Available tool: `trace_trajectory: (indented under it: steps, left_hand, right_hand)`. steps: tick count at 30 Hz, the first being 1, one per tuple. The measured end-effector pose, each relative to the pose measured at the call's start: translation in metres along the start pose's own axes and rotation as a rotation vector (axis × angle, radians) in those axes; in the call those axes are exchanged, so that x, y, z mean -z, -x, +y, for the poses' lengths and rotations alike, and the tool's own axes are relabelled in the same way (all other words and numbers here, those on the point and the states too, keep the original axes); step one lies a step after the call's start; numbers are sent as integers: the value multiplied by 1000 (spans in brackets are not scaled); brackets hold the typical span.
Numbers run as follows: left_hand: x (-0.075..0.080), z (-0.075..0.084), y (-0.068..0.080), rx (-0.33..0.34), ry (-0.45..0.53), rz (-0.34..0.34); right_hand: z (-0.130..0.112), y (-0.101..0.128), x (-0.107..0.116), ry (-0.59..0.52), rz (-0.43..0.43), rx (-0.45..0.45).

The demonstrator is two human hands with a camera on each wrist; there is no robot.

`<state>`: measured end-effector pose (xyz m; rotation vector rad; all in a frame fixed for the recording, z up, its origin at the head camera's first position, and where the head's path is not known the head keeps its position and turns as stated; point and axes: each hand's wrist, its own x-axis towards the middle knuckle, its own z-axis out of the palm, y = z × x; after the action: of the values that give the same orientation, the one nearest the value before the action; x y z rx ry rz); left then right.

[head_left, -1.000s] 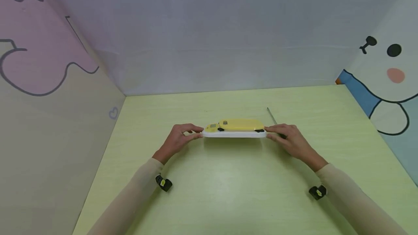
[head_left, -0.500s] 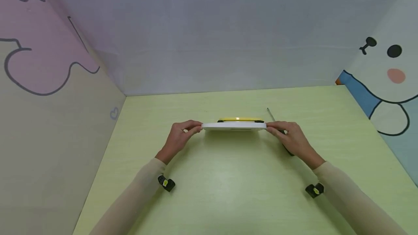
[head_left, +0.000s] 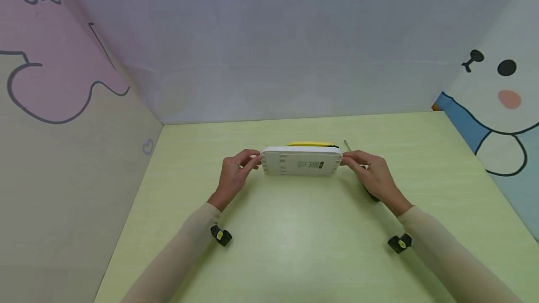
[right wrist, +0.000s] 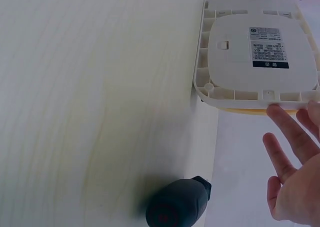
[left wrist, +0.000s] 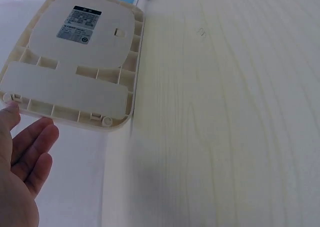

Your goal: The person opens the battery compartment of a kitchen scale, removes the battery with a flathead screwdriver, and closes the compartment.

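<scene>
A flat kitchen scale point(head_left: 301, 162) with a yellow top and a white ribbed underside is tipped up on edge over the pale green table point(head_left: 294, 247), its underside and label point(head_left: 311, 164) facing me. My left hand point(head_left: 251, 160) pinches its left end and my right hand point(head_left: 349, 159) pinches its right end. In the left wrist view the scale's underside point(left wrist: 75, 72) lies just above my left hand point(left wrist: 25, 152). In the right wrist view the scale point(right wrist: 260, 57) is touched at its edge by the fingers of my right hand point(right wrist: 295, 162).
A screwdriver point(head_left: 372, 195) with a dark handle point(right wrist: 177, 207) lies on the table behind and under my right hand, its thin shaft pointing to the back. Printed fabric walls close in the left, back and right sides. A black wrist camera point(head_left: 221, 236) sits on each forearm.
The scale has been rotated: a second ago its yellow top faced up, then it stood edge-on, and now its white underside faces me. Both hands kept hold of its ends and rose slightly.
</scene>
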<state>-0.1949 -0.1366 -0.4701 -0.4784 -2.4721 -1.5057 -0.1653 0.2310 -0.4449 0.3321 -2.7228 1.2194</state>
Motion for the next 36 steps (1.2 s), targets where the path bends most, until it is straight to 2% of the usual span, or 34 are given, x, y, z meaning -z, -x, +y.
trace_trajectory:
  steps: [10,15,25,32,36]
  left_hand:
    - [-4,2,0,-23,-49,48]
    - [-7,4,0,-22,-37,69]
    - [-15,5,-3,-43,-37,156]
    - [-18,8,-7,-72,-82,195]
    - [-19,10,-9,-64,-117,196]
  right_hand:
    - [-4,-1,-3,-22,30,-30]
    - [-3,-1,-4,-37,49,-31]
    - [-7,-5,-8,-61,91,-56]
    - [-11,-9,-8,-42,122,-73]
    - [-12,-12,-8,-24,117,-87]
